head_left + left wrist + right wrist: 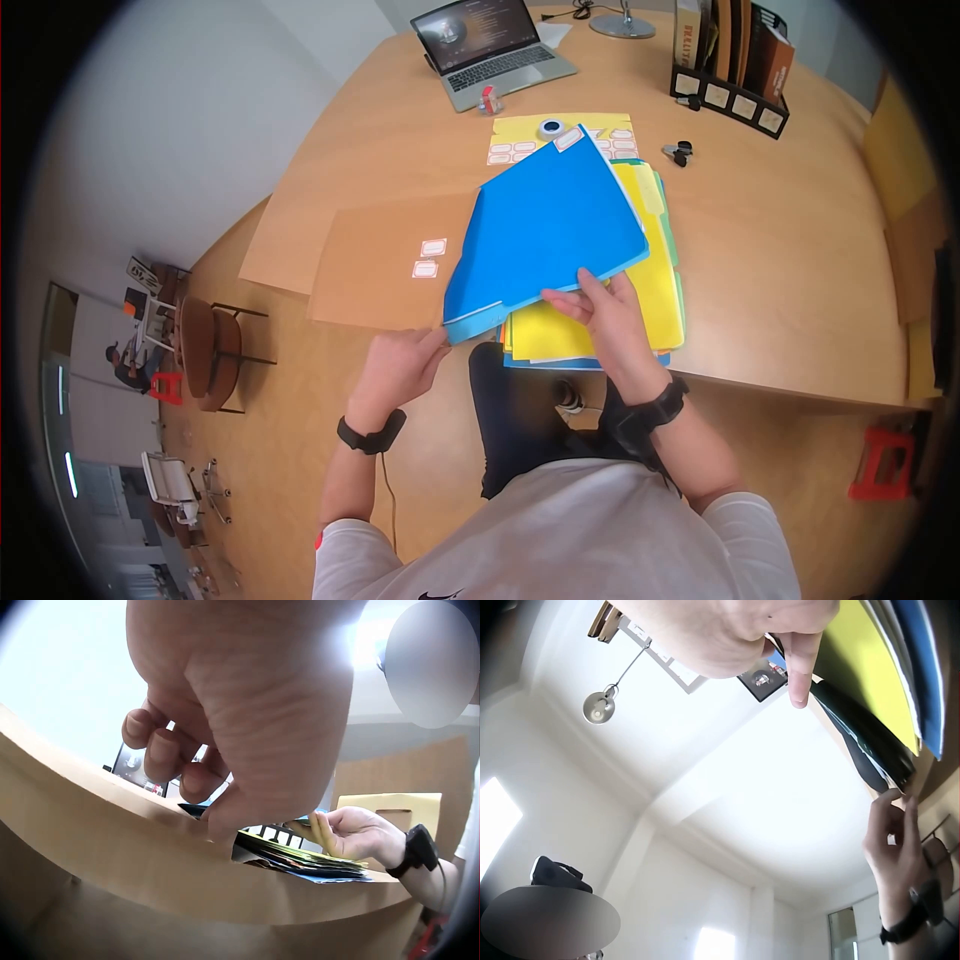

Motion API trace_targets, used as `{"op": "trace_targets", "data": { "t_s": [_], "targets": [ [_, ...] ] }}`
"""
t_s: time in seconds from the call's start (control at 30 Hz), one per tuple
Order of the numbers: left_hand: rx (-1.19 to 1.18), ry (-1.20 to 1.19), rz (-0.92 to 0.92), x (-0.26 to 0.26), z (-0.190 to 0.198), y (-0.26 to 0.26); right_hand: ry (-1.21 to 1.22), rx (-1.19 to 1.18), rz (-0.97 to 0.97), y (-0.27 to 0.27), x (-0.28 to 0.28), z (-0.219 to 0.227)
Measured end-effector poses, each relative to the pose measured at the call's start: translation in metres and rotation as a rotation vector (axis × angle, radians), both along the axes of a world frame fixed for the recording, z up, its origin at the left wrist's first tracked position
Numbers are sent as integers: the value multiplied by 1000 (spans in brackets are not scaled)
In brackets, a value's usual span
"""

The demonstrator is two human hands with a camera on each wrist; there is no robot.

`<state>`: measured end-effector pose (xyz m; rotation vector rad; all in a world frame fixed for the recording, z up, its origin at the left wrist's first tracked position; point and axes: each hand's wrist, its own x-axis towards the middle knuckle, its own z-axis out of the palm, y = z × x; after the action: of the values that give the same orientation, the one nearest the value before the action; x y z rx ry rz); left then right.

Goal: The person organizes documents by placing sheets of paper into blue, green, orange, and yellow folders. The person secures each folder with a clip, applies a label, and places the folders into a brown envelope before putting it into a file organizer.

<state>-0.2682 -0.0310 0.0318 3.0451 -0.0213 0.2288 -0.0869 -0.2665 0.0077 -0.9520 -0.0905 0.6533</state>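
At the near edge of the pale wooden table (800, 300), the left hand (398, 370) pinches a corner of the flat blue folder (550, 215); the right hand (618, 325) grips its side, probably steadying it above the yellow-topped folder stack (652, 310).

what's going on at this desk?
A person is handling a blue folder with both hands. The left hand pinches its near left corner; the right hand holds its near edge. It's above a folder stack, yellow near the top. To the left, two labels lie on brown card.
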Motion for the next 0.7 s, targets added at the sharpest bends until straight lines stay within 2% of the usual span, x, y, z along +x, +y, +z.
{"op": "trace_targets", "data": {
  "t_s": [0.13,0.23,0.43,0.57,0.7],
  "targets": [
    [-60,-59,17,3,-4,0,17,3,-24,3,-5,-2],
    [-123,16,82,4,0,-3,25,7,-42,4,-12,-1],
    [-210,-89,110,4,-8,-4,-56,-39,-20,1,-8,-4],
    [-246,-60,183,3,-8,-7,-50,-63,-21,3,-7,-7],
    [-312,-3,305,3,-6,-13,-126,-135,69,-4,-1,-3]
  ]
}}
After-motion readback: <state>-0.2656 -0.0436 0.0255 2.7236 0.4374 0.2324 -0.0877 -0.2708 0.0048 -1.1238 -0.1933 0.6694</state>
